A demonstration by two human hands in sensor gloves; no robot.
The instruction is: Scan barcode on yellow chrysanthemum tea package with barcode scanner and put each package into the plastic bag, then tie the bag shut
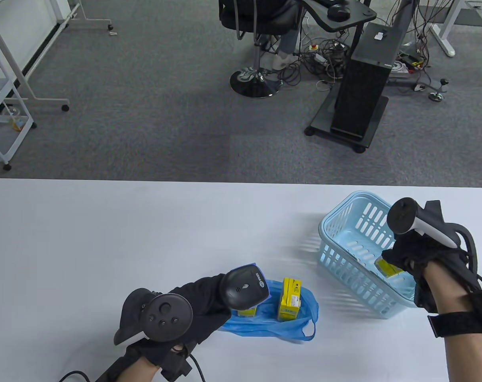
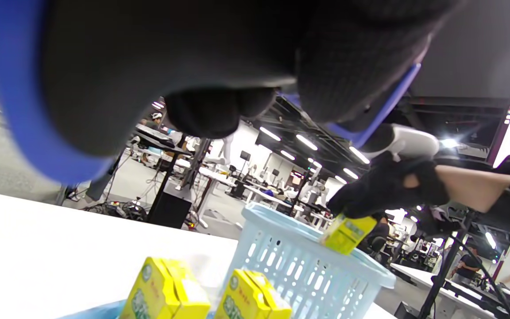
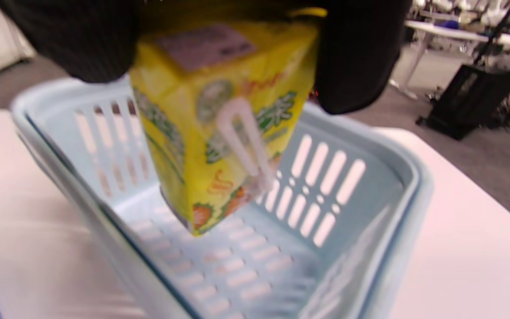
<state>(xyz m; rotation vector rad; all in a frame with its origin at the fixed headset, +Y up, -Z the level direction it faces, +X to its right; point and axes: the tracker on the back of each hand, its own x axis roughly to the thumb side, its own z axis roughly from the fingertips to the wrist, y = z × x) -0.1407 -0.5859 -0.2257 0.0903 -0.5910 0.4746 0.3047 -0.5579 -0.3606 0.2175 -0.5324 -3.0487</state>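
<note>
My right hand point(image 1: 404, 258) grips a yellow chrysanthemum tea package point(image 1: 388, 267) above the inside of the light blue basket point(image 1: 344, 223). In the right wrist view that package point(image 3: 219, 124) hangs from my fingers over the basket floor point(image 3: 246, 266), a white straw on its side. My left hand point(image 1: 193, 306) holds the black barcode scanner point(image 1: 244, 288) over the blue plastic bag point(image 1: 300, 318). Two yellow packages stand on the bag, one point(image 1: 289, 299) in plain sight, the other point(image 1: 246, 311) partly under the scanner. The left wrist view shows both packages point(image 2: 166, 292) point(image 2: 250, 297) low down.
The basket sits at the table's right side, tilted, near the right edge. Beyond the far table edge are grey carpet, a black chair point(image 1: 256, 47), a black computer tower point(image 1: 368, 79) on a cart and tangled cables. A white rack point(image 1: 2, 111) stands at the left.
</note>
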